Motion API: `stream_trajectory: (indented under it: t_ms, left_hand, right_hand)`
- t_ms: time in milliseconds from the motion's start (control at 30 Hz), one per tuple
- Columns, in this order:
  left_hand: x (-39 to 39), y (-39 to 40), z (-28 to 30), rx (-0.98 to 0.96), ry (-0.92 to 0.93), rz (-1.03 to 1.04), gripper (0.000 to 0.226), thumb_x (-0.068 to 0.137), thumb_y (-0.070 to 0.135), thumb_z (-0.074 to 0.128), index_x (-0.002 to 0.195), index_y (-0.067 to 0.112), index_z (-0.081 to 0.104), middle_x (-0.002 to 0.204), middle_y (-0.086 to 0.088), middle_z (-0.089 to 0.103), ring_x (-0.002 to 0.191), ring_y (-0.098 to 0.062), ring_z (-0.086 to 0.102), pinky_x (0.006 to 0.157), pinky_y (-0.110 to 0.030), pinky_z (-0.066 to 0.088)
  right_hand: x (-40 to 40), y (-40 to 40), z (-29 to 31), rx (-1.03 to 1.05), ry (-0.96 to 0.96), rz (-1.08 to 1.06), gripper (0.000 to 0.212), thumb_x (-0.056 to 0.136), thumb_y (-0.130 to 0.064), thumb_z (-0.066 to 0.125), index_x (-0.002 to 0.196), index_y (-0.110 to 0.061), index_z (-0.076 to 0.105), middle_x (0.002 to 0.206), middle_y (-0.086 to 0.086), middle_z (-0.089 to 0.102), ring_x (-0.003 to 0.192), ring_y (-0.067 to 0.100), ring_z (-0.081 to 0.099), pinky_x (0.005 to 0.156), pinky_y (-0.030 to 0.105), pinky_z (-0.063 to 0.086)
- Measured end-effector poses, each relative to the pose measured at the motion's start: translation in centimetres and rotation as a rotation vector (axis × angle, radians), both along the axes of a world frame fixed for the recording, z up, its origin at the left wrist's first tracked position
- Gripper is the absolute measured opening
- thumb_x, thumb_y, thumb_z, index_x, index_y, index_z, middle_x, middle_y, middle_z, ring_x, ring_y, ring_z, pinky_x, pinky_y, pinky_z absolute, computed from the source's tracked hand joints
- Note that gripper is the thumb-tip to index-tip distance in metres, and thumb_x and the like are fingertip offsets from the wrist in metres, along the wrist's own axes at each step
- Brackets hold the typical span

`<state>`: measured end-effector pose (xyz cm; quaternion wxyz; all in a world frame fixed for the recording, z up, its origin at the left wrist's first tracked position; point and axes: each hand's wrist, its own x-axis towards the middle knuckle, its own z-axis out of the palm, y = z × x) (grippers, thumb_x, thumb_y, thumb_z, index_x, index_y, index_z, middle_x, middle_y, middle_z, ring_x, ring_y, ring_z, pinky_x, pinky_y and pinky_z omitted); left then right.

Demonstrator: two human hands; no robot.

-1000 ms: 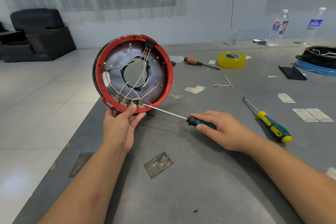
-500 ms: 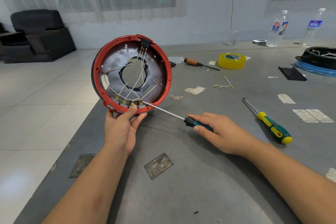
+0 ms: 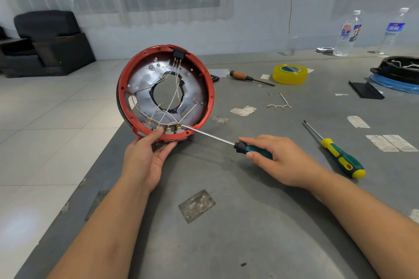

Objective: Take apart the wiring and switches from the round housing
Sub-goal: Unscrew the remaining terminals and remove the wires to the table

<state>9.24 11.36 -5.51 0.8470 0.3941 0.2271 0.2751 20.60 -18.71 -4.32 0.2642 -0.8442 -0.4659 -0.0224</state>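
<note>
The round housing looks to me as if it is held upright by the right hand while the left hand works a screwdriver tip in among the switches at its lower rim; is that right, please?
Not quite: the hands are swapped. In the head view the left hand holds the round housing upright, and the right hand works the screwdriver, its tip in among the switches at the lower rim.

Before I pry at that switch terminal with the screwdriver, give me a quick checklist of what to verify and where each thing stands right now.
1. Red round housing steadied on edge by left hand: ok.
2. Right hand wrapped round the screwdriver handle: ok.
3. Tip at the rightmost switch terminal: ok.
4. Left thumb away from the tip: not ok, it rests on the switches nearby.
5. White wires all still attached: cannot tell.
</note>
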Motion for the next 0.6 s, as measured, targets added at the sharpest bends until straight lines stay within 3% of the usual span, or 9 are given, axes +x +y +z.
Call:
stream_trajectory:
  t_ms: [167, 267, 367, 600]
  left_hand:
    - [-0.2, 0.2, 0.3, 0.010, 0.043, -0.029, 0.021, 0.094, -0.004, 0.069, 0.115, -0.004, 0.066, 0.101, -0.019, 0.079, 0.098, -0.035, 0.078, 0.074, -0.042, 0.065]
    - [-0.2, 0.0, 0.5, 0.037, 0.070, -0.051, 0.031, 0.093, -0.007, 0.068, 0.123, -0.009, 0.062, 0.109, -0.025, 0.076, 0.101, -0.039, 0.077, 0.082, -0.047, 0.065]
    - [-0.3, -0.3, 0.7, 0.065, 0.088, -0.073, 0.033, 0.093, -0.010, 0.067, 0.125, -0.006, 0.060, 0.103, -0.023, 0.077, 0.100, -0.037, 0.077, 0.084, -0.047, 0.065]
    - [-0.3, -0.7, 0.7, 0.098, 0.084, -0.105, 0.039, 0.091, -0.016, 0.065, 0.125, -0.001, 0.055, 0.089, -0.016, 0.080, 0.094, -0.035, 0.079, 0.082, -0.047, 0.065]
  right_hand:
    - [0.1, -0.8, 0.6, 0.146, 0.076, -0.033, 0.028, 0.097, -0.040, 0.062, 0.121, -0.054, 0.057, 0.108, -0.026, 0.066, 0.097, 0.006, 0.064, 0.079, 0.023, 0.053]
    - [-0.1, -0.9, 1.0, 0.180, 0.058, -0.021, 0.028, 0.095, -0.035, 0.067, 0.110, -0.056, 0.059, 0.102, -0.031, 0.066, 0.099, -0.002, 0.063, 0.078, 0.012, 0.049]
    - [-0.3, -0.9, 1.1, 0.167, 0.036, -0.020, 0.026, 0.093, -0.031, 0.070, 0.113, -0.048, 0.067, 0.099, -0.038, 0.063, 0.100, -0.012, 0.059, 0.079, 0.001, 0.041]
    - [-0.4, -1.2, 1.5, 0.170, 0.026, -0.034, 0.027, 0.092, -0.027, 0.073, 0.117, -0.036, 0.074, 0.100, -0.040, 0.061, 0.098, -0.015, 0.059, 0.082, 0.001, 0.040]
